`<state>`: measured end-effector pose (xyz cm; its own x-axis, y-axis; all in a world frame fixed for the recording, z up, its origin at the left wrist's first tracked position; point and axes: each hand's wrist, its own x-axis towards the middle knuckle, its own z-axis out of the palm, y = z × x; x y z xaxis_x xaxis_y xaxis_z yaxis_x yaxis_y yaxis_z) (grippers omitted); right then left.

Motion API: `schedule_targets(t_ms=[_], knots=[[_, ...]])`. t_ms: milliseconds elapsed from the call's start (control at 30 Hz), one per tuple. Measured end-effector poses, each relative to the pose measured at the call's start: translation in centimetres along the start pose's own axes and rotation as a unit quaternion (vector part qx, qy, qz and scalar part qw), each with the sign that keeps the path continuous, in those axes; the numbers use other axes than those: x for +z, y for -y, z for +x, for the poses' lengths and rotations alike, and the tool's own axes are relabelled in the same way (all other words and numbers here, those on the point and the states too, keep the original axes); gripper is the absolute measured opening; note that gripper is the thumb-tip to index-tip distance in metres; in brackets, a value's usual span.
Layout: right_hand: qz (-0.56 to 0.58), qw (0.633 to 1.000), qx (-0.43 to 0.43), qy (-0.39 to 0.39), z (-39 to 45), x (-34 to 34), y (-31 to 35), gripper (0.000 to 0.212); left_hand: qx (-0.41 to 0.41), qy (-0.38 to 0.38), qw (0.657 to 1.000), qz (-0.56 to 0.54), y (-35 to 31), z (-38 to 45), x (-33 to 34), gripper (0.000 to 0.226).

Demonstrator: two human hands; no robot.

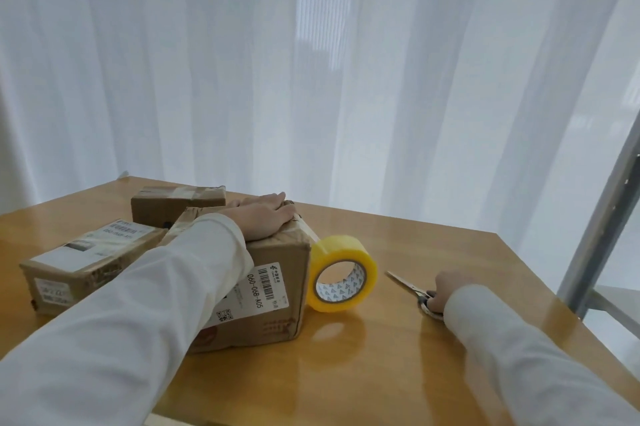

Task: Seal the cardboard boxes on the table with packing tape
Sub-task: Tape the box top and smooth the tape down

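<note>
**Cutting the strip: one slip could undo the seal**

Pulling free is the main risk: a strip of tape (309, 231) runs taut from under the left hand's fingertips (284, 209) down to the tape roll (341, 274), which stands on edge just beyond them against the box (263, 290). If the palm lifts, the strip could peel back or stick to itself. A careless cut could also nick the cardboard.

The left hand (265, 219) lies flat, fingers straight, pressing the box top. The right hand (445, 290) is curled round the handles of the scissors (410, 287), blades pointing from its fingers toward the roll, resting on the table (433, 373). Two more boxes (90, 263) sit past the left wrist.
</note>
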<state>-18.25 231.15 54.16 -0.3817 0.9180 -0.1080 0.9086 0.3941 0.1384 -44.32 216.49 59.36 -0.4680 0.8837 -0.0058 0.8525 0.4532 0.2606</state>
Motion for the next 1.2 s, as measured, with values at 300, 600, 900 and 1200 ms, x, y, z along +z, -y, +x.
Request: schedule_targets(t_ms=[300, 600, 900, 1200], knots=[[0.459, 0.887, 0.037, 0.041, 3.0, 1.1, -1.3, 0.024, -0.008, -0.007, 1.000, -0.013, 0.5, 0.5, 0.3, 0.060], [0.490, 0.701, -0.274, 0.439, -2.7, -4.8, 1.7, 0.093, -0.009, -0.003, 1.000, -0.010, 0.1, 0.0, 0.1, 0.058], [0.578, 0.526, -0.314, 0.539, -4.1, 0.2, 6.3, 0.093, -0.011, -0.010, 1.000, -0.015, 0.0, -0.1, 0.0, 0.058], [0.730, 0.531, -0.172, 0.395, -6.5, 0.0, 9.3, 0.045, -0.019, -0.012, 1.000, -0.021, 0.0, -0.3, 0.0, 0.057]])
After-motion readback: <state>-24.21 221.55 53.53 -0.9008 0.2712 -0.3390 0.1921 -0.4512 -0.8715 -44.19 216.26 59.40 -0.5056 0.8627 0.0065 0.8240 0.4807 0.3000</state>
